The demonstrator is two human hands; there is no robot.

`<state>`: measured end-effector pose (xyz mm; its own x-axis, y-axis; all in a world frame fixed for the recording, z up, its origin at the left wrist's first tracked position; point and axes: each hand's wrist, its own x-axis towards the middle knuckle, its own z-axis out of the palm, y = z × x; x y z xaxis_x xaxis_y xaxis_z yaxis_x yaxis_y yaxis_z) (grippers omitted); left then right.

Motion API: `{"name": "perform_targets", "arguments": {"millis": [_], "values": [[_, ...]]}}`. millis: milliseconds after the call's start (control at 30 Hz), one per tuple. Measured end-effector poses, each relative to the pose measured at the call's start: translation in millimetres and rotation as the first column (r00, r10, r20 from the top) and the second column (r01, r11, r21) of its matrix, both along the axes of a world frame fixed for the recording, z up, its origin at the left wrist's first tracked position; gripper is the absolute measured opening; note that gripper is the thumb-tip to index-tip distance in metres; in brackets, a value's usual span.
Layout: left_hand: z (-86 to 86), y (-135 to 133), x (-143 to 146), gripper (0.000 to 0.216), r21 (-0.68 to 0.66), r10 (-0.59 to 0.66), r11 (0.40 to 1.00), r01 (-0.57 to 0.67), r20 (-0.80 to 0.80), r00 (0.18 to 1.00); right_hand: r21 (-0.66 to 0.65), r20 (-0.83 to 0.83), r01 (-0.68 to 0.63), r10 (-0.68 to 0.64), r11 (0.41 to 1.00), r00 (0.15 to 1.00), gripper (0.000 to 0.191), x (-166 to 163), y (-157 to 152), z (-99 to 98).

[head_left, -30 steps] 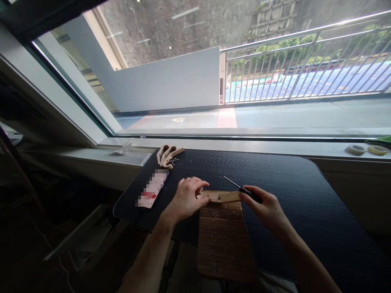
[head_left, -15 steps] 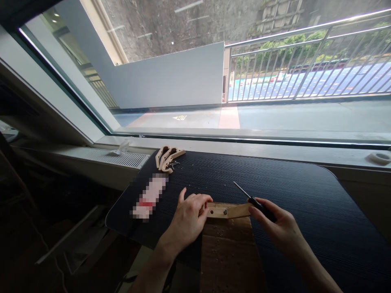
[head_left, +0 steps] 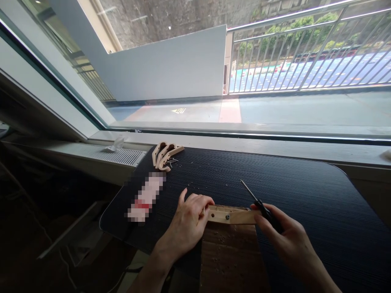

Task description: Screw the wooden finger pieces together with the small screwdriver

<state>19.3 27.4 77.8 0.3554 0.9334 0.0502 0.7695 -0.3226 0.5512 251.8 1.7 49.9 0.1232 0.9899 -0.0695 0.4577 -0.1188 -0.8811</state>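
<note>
My left hand point(head_left: 191, 213) grips the left end of a pale wooden hook point(head_left: 241, 217), covering that end with its fingers. The hook lies across the far end of a brown wooden board point(head_left: 229, 256). One of its two visible holes looks dark, and a screw head point(head_left: 227, 217) shows in the other. In my right hand point(head_left: 284, 228) is a screwdriver point(head_left: 262, 205) with a black handle, its thin shaft pointing up and to the left, away from the hook. My right fingertips also touch the hook's right end.
Several more wooden hooks point(head_left: 165, 154) lie at the black table's point(head_left: 293, 179) far left corner, with loose screws point(head_left: 172, 161) beside them. A blurred pink packet point(head_left: 146, 197) is nearer. Clear plastic point(head_left: 117, 143) rests on the vent by the window.
The camera view has tilted a little. Hook and hands stay together, sitting slightly farther right and lower in the picture; the screwdriver is still held clear of the hook's screw.
</note>
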Motion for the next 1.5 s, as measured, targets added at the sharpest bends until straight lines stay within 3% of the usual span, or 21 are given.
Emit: {"name": "perform_targets", "arguments": {"millis": [167, 267, 467, 667, 867, 1033, 1233, 1500], "values": [[4.1, -3, -2, 0.042, -0.020, 0.008, 1.000, -0.008, -0.017, 1.000, 0.033, 0.055, -0.013, 0.011, 0.999, 0.998, 0.032, -2, 1, 4.7], [14.6, -8, 1, 0.052, 0.073, -0.020, 0.997, 0.026, -0.078, 0.997, 0.044, 0.084, -0.028, 0.024, 0.999, 0.996, 0.033, -1, 1, 7.2], [32.3, -10, 26, 0.030, 0.198, -0.128, 0.966, 0.169, -0.204, 0.971, 0.019, 0.158, -0.083, 0.079, 0.996, 0.984, 0.042, 4, -1, 7.7], [24.9, -7, 35, 0.010, 0.196, -0.143, 0.960, 0.199, -0.270, 0.952, 0.093, 0.241, 0.010, -0.032, 0.996, 0.970, 0.048, 20, -16, 22.3], [17.2, -10, 34, 0.011, 0.184, -0.143, 0.962, 0.200, -0.283, 0.948, 0.040, 0.368, -0.159, 0.133, 0.987, 0.920, 0.036, 38, -29, 51.3], [14.8, -12, 35, 0.016, 0.218, -0.114, 0.960, 0.175, -0.263, 0.958, 0.060, 0.418, -0.333, 0.279, 0.941, 0.864, 0.031, 23, -30, 68.4], [11.2, -13, 34, 0.015, 0.242, -0.102, 0.957, 0.162, -0.242, 0.965, 0.136, 0.438, -0.398, 0.306, 0.907, 0.845, 0.027, 2, -29, 73.7], [8.0, -13, 33, 0.017, 0.261, -0.097, 0.953, 0.155, -0.222, 0.970, 0.115, 0.535, -0.430, 0.309, 0.895, 0.786, 0.024, -5, -26, 80.0]]}}
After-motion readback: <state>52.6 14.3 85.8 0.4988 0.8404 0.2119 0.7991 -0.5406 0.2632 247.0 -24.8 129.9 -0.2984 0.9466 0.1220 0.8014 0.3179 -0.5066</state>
